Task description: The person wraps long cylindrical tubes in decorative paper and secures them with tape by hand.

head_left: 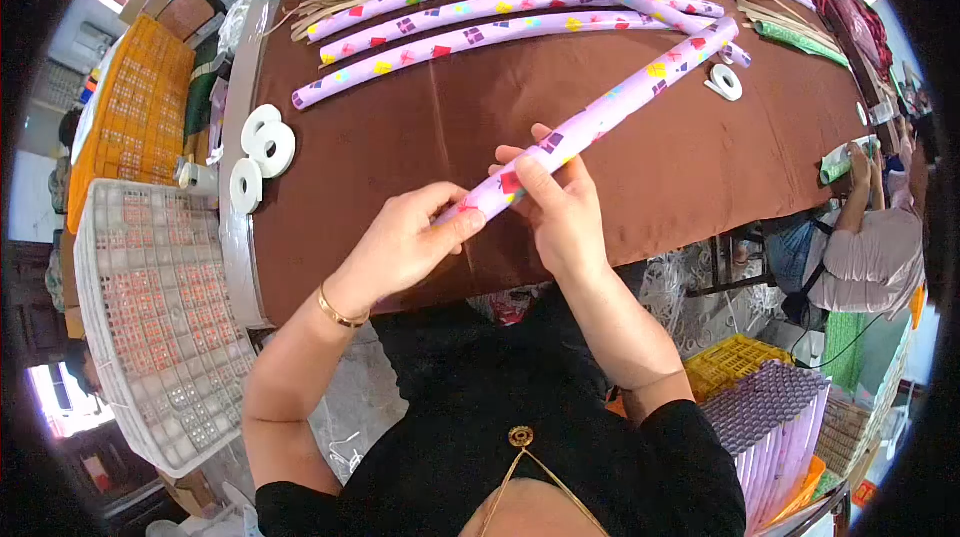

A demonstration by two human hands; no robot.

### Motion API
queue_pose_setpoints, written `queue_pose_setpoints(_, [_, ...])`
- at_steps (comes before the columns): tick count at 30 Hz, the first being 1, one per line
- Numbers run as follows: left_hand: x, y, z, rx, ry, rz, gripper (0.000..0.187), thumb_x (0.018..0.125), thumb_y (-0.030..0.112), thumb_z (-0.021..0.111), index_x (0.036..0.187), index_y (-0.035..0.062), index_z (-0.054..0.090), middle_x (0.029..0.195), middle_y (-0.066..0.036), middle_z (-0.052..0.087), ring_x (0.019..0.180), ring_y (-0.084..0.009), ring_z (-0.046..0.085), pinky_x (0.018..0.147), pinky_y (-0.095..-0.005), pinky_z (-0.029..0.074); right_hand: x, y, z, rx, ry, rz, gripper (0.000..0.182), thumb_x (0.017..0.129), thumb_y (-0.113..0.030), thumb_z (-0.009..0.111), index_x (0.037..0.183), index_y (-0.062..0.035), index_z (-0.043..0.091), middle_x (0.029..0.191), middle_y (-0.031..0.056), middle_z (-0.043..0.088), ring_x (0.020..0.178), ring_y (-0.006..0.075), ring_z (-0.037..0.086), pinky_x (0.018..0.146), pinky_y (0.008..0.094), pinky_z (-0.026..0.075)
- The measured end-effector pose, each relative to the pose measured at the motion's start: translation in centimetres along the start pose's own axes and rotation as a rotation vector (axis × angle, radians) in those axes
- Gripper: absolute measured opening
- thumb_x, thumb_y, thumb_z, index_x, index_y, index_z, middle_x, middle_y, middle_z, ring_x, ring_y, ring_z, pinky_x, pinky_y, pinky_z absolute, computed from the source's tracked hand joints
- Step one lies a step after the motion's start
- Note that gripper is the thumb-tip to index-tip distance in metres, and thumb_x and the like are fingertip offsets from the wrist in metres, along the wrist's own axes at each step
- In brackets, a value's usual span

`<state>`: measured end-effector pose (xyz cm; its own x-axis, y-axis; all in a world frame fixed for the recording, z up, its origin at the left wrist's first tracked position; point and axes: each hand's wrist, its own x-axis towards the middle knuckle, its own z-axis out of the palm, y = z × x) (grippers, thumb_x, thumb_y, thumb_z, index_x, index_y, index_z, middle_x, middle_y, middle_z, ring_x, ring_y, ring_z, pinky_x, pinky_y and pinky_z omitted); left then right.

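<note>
Brown cloth covers the worktop [650, 182], where several similar tubes [411, 58] lie loosely across each other. Left hand [405, 242] and right hand [567, 217] both have their grip closed around one patterned tube [612, 112], slanting above the cloth. Its far end is near the others; whether it touches cannot be told. A wide swing could push them out of place, and too hard finger pressure might dent or crease its surface.

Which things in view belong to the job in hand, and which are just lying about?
In the job, apparently:
patterned pink roll, in left hand and right hand
similar rolls on brown cloth
perhaps white tape rolls

Lying about, it seems:
orange crate
white crate
yellow crate
</note>
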<state>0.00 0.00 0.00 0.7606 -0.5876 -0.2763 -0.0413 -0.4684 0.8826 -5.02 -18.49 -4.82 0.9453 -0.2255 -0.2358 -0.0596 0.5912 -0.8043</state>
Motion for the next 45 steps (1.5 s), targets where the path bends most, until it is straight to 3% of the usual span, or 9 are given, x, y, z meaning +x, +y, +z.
queue_pose_setpoints(2, [-0.4,0.3,-0.3,0.028,-0.065,-0.046,0.026,0.099,0.022,0.061,0.113,-0.0008,0.063,0.090,-0.002,0.067,0.077,-0.0080,0.061,0.070,-0.0245,0.051,0.5,0.3,-0.3,-0.002,-0.037,-0.058,0.055,0.098,-0.013,0.060,0.145,-0.0039,0.033,0.117,0.0211,0.065,0.106,0.0294,0.067,0.093,0.0413,0.055])
queue_pose_setpoints(9, [-0.8,0.0,1.9,-0.007,-0.007,-0.040,0.027,0.098,0.020,0.062,0.113,-0.0025,0.063,0.089,-0.003,0.068,0.076,-0.0080,0.062,0.069,-0.0253,0.051,-0.5,-0.7,-2.0,0.010,-0.016,-0.068,0.050,0.100,-0.009,0.056,0.145,-0.0053,0.034,0.117,0.0221,0.064,0.106,0.0300,0.067,0.092,0.0404,0.055])
queue_pose_setpoints(17, [-2.7,0.7,2.3,0.095,0.043,0.089,0.024,0.096,0.016,0.063,0.112,-0.0013,0.065,0.083,-0.003,0.067,0.073,-0.0080,0.062,0.065,-0.0249,0.048,1.6,-4.6,-5.2,0.220,0.010,-0.219,0.034,0.099,-0.012,0.058,0.130,-0.0053,0.047,0.113,0.0214,0.066,0.101,0.0318,0.068,0.089,0.0441,0.056])
queue_pose_setpoints(21, [-3.8,1.2,2.2,0.031,0.029,0.062,0.024,0.095,0.016,0.064,0.111,-0.0016,0.065,0.080,-0.002,0.066,0.072,-0.0069,0.061,0.063,-0.0248,0.048,2.6,-7.4,-7.0,0.138,0.094,-0.303,0.033,0.098,-0.015,0.059,0.126,-0.0003,0.051,0.112,0.0217,0.066,0.100,0.0316,0.068,0.088,0.0442,0.056])
queue_pose_setpoints(23, [-4.4,1.1,2.1,0.051,0.015,-0.037,0.024,0.094,0.014,0.066,0.111,-0.0021,0.065,0.082,-0.007,0.069,0.072,-0.0099,0.063,0.065,-0.0262,0.050,3.0,-8.7,-7.8,0.111,0.106,-0.326,0.033,0.098,-0.016,0.059,0.125,0.0019,0.051,0.111,0.0213,0.067,0.099,0.0312,0.069,0.088,0.0442,0.056])
queue_pose_setpoints(29, [-5.7,0.9,2.1,0.036,0.016,-0.010,0.024,0.092,0.013,0.067,0.110,-0.0026,0.066,0.082,-0.007,0.068,0.073,-0.0108,0.063,0.067,-0.0264,0.051,4.5,-12.6,-9.9,0.118,0.209,-0.400,0.028,0.098,-0.016,0.059,0.117,0.0038,0.055,0.107,0.0205,0.068,0.097,0.0299,0.069,0.085,0.0444,0.057])
queue_pose_setpoints(35, [-6.4,0.0,2.0,0.015,0.049,0.052,0.024,0.092,0.012,0.065,0.111,-0.0029,0.065,0.080,-0.003,0.067,0.071,-0.0074,0.062,0.064,-0.0242,0.050,4.8,-14.9,-10.7,0.118,0.205,-0.403,0.030,0.099,-0.019,0.054,0.119,0.0036,0.055,0.109,0.0218,0.068,0.096,0.0303,0.069,0.085,0.0458,0.058])
queue_pose_setpoints(37, [-6.5,0.2,1.9,0.007,0.056,0.037,0.023,0.092,0.011,0.065,0.110,-0.0030,0.065,0.080,-0.003,0.067,0.071,-0.0074,0.062,0.065,-0.0239,0.050,4.3,-15.1,-10.6,0.055,0.091,-0.381,0.029,0.096,-0.011,0.052,0.122,0.0029,0.054,0.112,0.0228,0.066,0.101,0.0323,0.069,0.086,0.0466,0.058])
queue_pose_setpoints(45, [-6.7,-0.3,1.9,0.115,0.075,0.070,0.023,0.090,0.009,0.066,0.110,-0.0026,0.066,0.079,-0.003,0.067,0.071,-0.0076,0.060,0.066,-0.0247,0.049,2.7,-14.9,-9.0,-0.001,0.086,-0.289,0.041,0.088,0.001,0.052,0.129,0.0028,0.044,0.121,0.0293,0.060,0.109,0.0418,0.065,0.091,0.0504,0.057])
